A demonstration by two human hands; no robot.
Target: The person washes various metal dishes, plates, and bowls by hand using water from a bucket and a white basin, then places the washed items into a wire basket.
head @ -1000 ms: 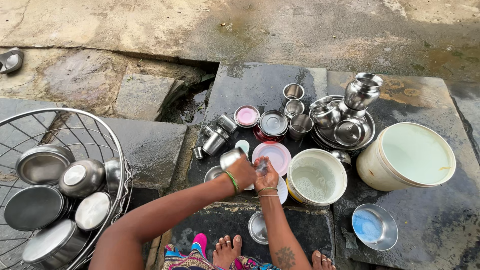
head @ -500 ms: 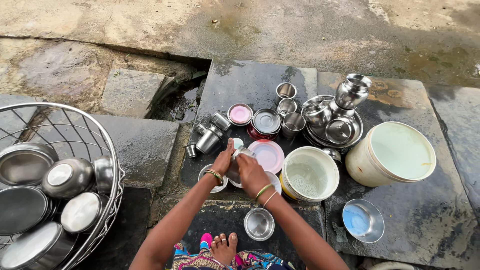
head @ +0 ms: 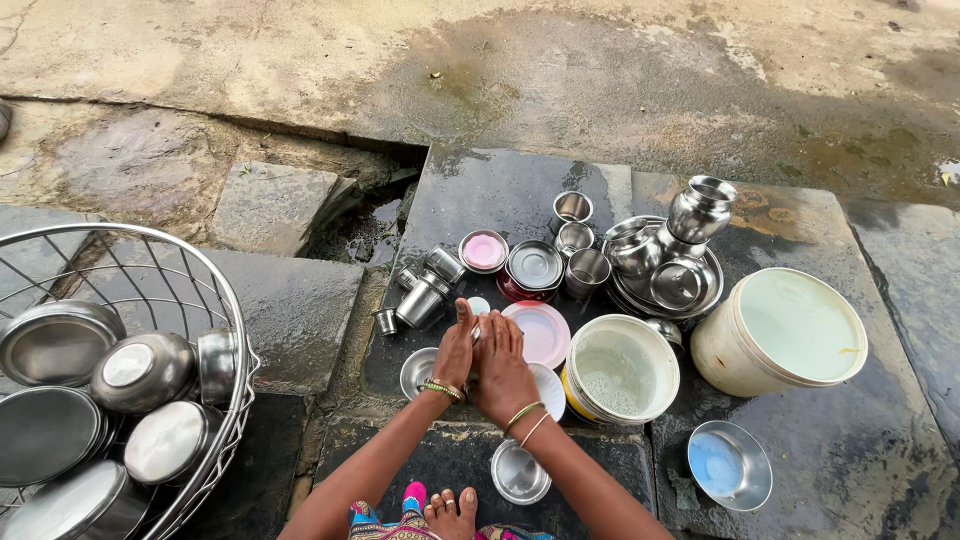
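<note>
My left hand [head: 455, 350] and my right hand [head: 502, 368] are pressed together, palms facing, over the wet black stone slab [head: 500, 190]. Between them they hold a small steel tumbler, which the fingers almost wholly hide. A pink plate [head: 543, 333] lies just right of my fingertips. A white plate [head: 549, 388] lies under my right wrist. Left of my left wrist is a small steel bowl [head: 417, 368]. A white bucket of soapy water [head: 621, 372] stands right of my right hand.
A wire basket [head: 243, 360] of steel dishes stands at the left. Steel tumblers [head: 424, 298], lidded bowls [head: 535, 268] and stacked pots [head: 668, 258] crowd the slab beyond my hands. A large cream bucket [head: 790, 330], a bowl of blue powder [head: 728, 465] and a steel bowl [head: 520, 472] near my foot [head: 450, 513] are also there.
A second ago my left hand held the tumbler up while my right hand held foam beside it. Both hands have since closed around the tumbler and lowered slightly.
</note>
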